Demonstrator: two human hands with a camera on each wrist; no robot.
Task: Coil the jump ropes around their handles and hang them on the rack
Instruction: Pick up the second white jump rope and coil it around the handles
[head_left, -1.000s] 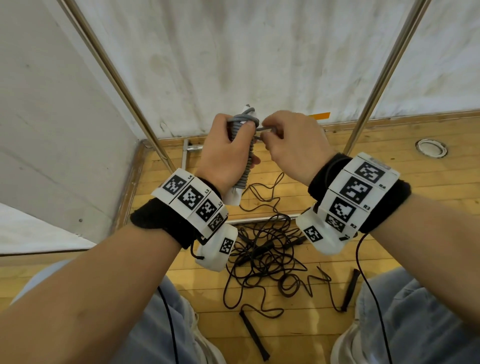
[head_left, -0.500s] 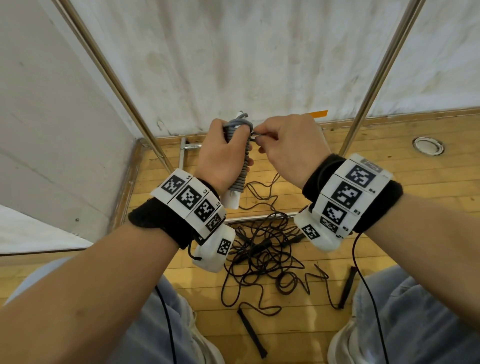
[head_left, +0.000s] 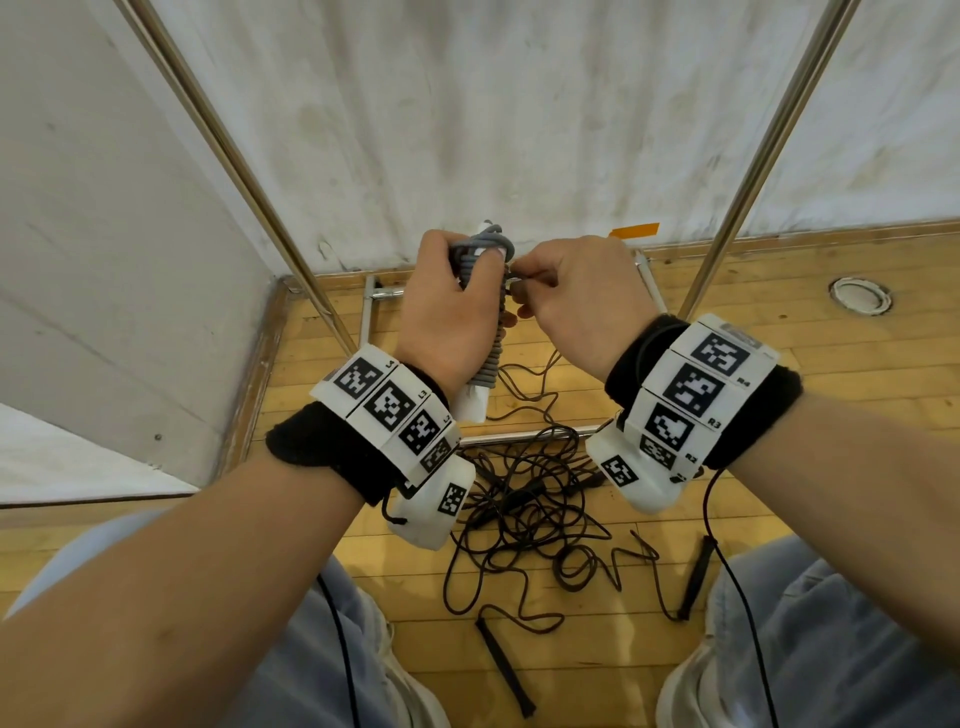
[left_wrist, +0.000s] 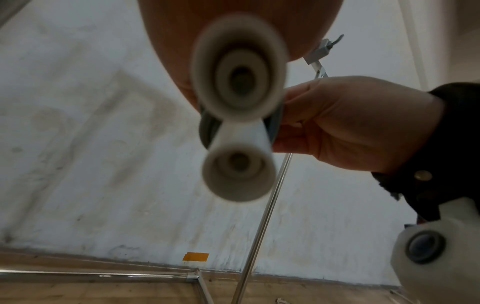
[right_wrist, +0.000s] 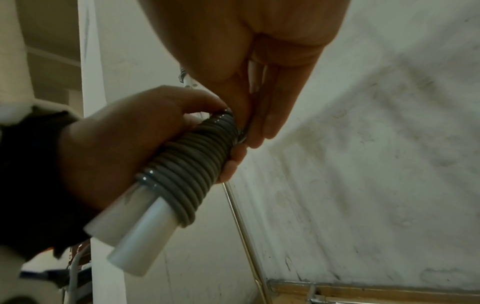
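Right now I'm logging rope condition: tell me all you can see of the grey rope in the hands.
The grey rope looks like smooth plastic cord, wound in tight neat turns around two white handles held side by side. The bundle stands roughly upright, with bare handle ends below the coils. The left hand grips its middle; the right hand pinches the cord near the top. A loose loop crowns it.

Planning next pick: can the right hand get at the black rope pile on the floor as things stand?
Probably not yet. The right hand is pinching the grey rope end at the white handles held by the left hand. The black rope pile lies uncovered below.
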